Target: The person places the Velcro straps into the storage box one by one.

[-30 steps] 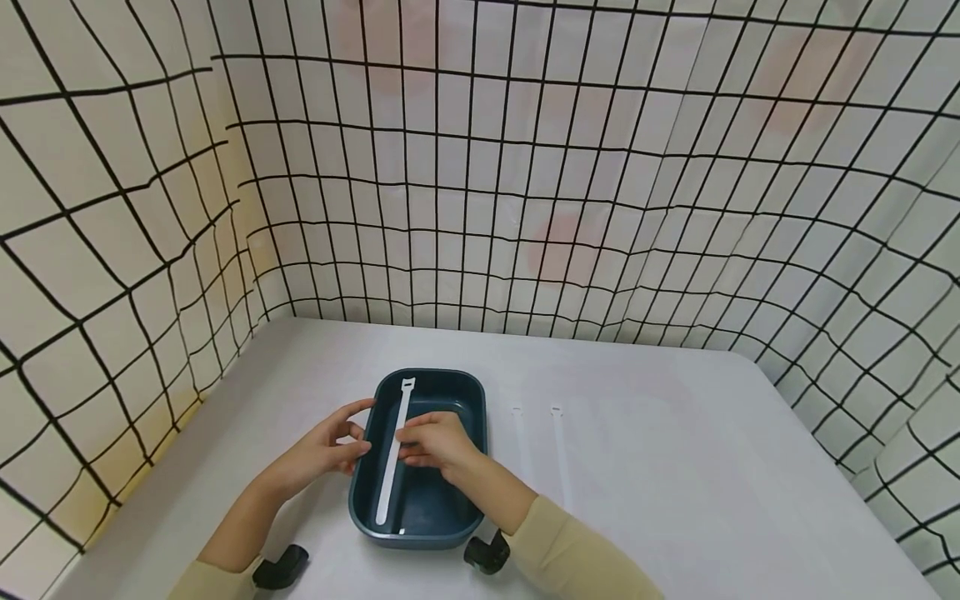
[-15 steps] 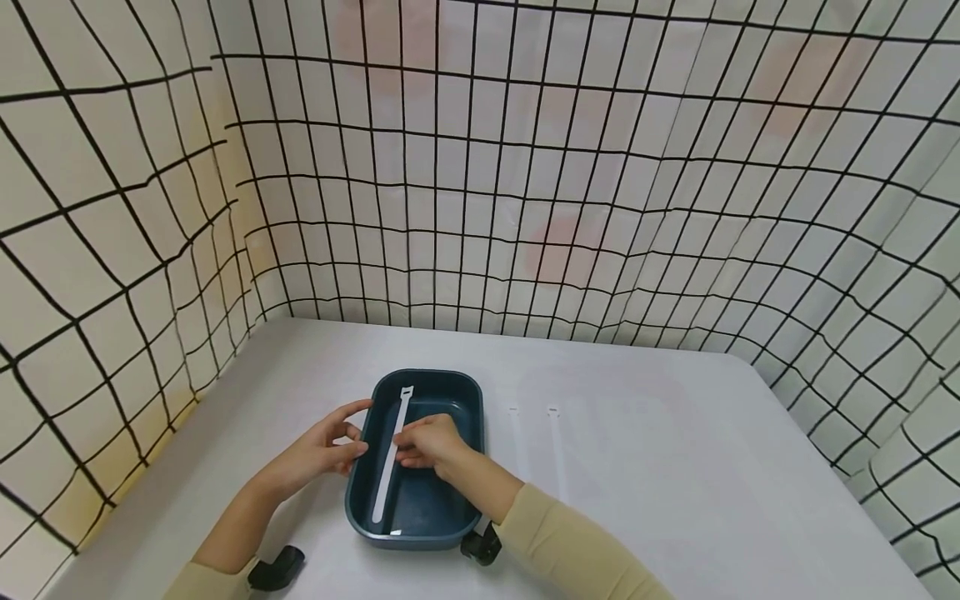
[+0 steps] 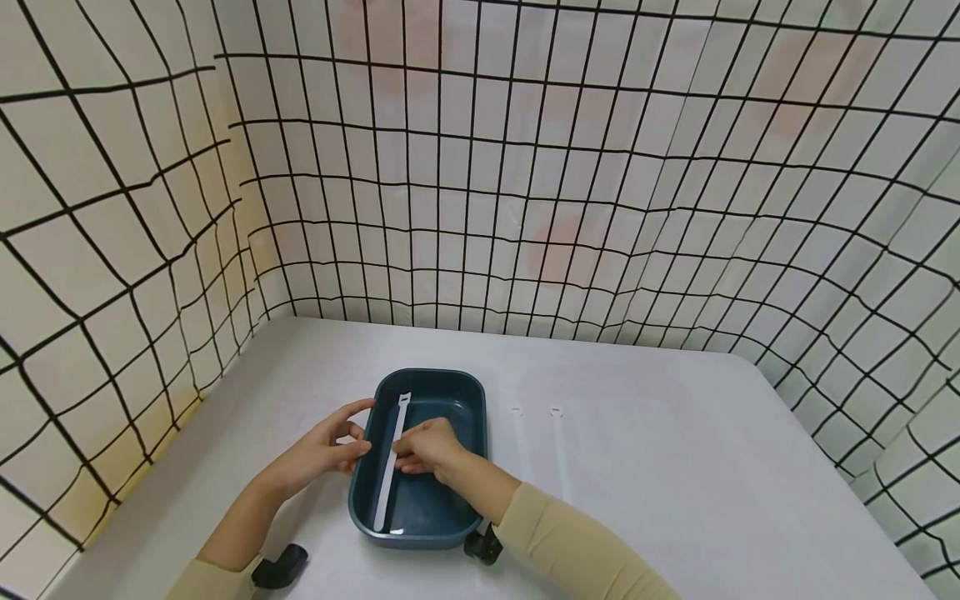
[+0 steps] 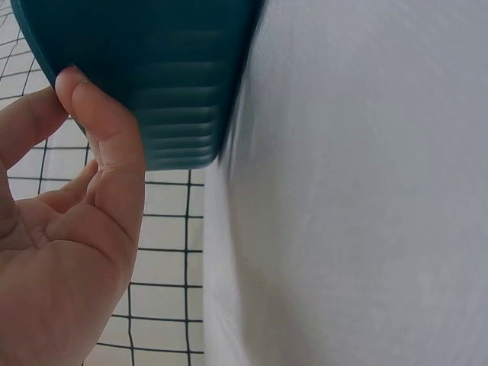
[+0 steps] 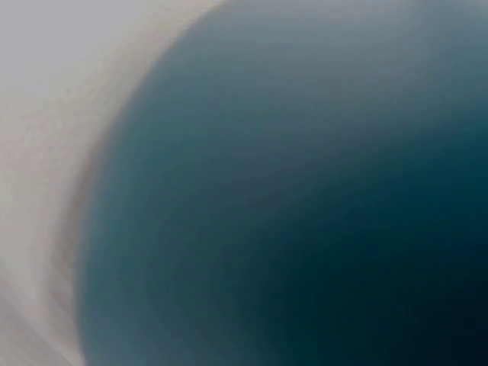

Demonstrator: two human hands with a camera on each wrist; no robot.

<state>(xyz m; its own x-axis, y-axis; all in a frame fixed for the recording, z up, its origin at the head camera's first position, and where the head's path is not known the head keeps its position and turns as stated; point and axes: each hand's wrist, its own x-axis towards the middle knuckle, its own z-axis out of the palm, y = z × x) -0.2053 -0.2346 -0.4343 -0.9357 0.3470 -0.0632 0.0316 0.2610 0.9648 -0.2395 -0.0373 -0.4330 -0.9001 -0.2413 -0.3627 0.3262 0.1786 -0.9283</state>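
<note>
A dark blue rectangular box [image 3: 435,508] stands on the white table. My left hand [image 3: 333,442] holds its left side, fingertips and thumb at the rim. In the left wrist view, that hand [image 4: 84,221] meets the edge of the box [image 4: 179,84]. Inside the box, my right hand [image 3: 431,446] pinches a white cable strap [image 3: 384,492] with a slotted head at its far end. The strap lies lengthwise along the left half. Only the blurred blue wall [image 5: 191,191] fills the right wrist view, so the right fingers are hidden there.
Two more white straps lie to the right of the box, the nearer one [image 3: 521,442] faint against the table and the other [image 3: 558,450] beside it. A black grid-patterned covering [image 3: 480,208] surrounds the table. Black wrist cameras [image 3: 281,567] sit near both sleeves.
The strap has shifted toward me and lower in the box, with my right hand still pinching it. My left hand stays at the left rim.
</note>
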